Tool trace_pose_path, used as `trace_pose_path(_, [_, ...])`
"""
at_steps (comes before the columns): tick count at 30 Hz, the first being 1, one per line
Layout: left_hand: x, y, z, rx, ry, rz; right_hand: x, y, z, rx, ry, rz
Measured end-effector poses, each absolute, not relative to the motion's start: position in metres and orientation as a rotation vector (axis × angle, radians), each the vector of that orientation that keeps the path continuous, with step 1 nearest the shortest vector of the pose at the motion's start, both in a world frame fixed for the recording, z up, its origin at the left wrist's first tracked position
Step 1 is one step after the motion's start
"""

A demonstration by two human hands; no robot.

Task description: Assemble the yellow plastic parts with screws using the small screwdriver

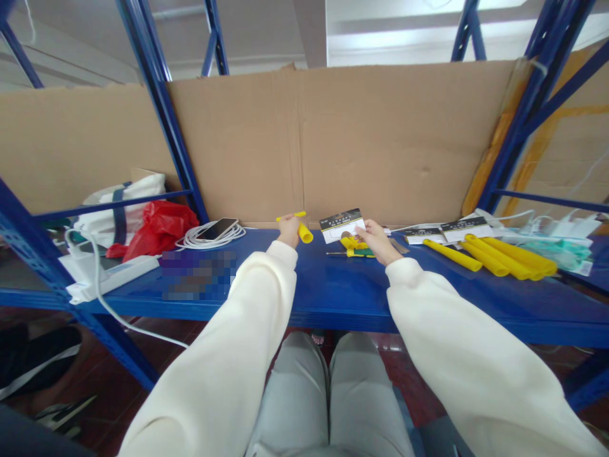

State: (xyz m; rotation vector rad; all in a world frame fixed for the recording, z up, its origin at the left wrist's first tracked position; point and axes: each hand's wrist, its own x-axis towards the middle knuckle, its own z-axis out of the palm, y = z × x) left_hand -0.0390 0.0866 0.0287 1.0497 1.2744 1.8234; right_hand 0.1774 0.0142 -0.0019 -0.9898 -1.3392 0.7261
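Observation:
My left hand (288,230) is closed around a yellow tube (305,234), whose wide round end points towards me. A thin yellow piece (299,214) shows above the same fingers; whether it belongs to the tube I cannot tell. Between the fingers of my right hand (379,242) is a black-and-white printed card (339,225), held tilted above the shelf. Just below the card lies a screwdriver (358,252) with a yellow and green handle, beside other yellow pieces partly hidden by the card and hand.
Several yellow tubes (497,257) and more printed cards (464,228) lie at the right on the blue shelf (328,298). Leftward are a phone (219,228) on a coiled white cable (195,240), a red bag (159,225) and a power strip (118,276). Cardboard (380,139) stands behind.

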Motion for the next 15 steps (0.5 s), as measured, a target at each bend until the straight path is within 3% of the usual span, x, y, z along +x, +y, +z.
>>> trace_pose_path(15, [-0.035,0.091,0.039,0.891,1.358,1.932,0.165,0.006,0.001,-0.788,-1.346,1.043])
